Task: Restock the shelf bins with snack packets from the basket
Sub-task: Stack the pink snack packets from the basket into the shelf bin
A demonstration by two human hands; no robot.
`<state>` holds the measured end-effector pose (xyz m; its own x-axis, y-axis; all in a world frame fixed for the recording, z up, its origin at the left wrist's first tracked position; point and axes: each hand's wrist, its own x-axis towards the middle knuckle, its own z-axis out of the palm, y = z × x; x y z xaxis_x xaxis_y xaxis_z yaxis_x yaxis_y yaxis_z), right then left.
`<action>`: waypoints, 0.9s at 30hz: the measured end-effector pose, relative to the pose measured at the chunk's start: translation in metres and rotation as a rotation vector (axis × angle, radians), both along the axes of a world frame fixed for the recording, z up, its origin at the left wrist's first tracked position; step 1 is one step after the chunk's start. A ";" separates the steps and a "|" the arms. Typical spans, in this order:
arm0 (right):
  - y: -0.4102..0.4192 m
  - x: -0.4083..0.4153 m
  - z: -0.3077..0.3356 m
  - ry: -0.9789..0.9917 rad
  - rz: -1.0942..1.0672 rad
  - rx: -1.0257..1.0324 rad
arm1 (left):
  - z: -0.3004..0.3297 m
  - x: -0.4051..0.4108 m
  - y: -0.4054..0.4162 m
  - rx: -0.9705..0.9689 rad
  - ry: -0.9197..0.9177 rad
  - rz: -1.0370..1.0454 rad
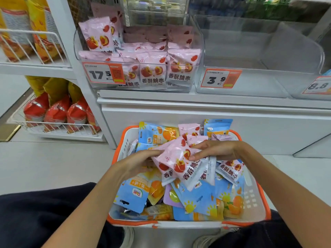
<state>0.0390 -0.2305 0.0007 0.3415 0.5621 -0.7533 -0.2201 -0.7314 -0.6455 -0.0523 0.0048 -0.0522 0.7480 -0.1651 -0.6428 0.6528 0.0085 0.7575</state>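
Note:
A white basket with an orange rim (254, 203) stands on the floor in front of me, heaped with blue, pink and purple snack packets. Over it, my left hand (138, 161) and my right hand (215, 149) together hold a small bunch of pink jujube packets (180, 163), gripping it from either side. Another pink packet (230, 170) lies in the basket under my right wrist. On the shelf above, a clear bin (195, 56) with a 17.5 price tag holds several of the same pink packets. Right of it stands a clear bin (250, 81) tagged 3.9 with nothing inside.
Wire shelves at the left hold yellow bags (39, 24) and red-and-silver bags (57, 111). A third clear bin (318, 88) tagged 8.8 sits at the far right. A white cabinet front (179, 115) rises just behind the basket. My dark-clad knees flank the basket.

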 end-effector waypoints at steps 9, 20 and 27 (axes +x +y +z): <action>0.011 -0.005 -0.031 -0.270 -0.237 -0.102 | -0.013 -0.010 -0.027 -0.141 0.035 0.194; -0.007 0.002 -0.008 0.115 -0.518 0.355 | -0.002 0.002 0.001 0.078 -0.032 0.553; 0.018 -0.002 -0.002 0.120 -0.975 0.458 | 0.002 0.009 0.000 0.147 -0.059 0.615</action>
<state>0.0375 -0.2128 -0.0017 0.7318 0.3244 -0.5993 -0.6561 0.0978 -0.7483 -0.0437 0.0052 -0.0503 0.7131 0.3932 -0.5805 0.5186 0.2614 0.8141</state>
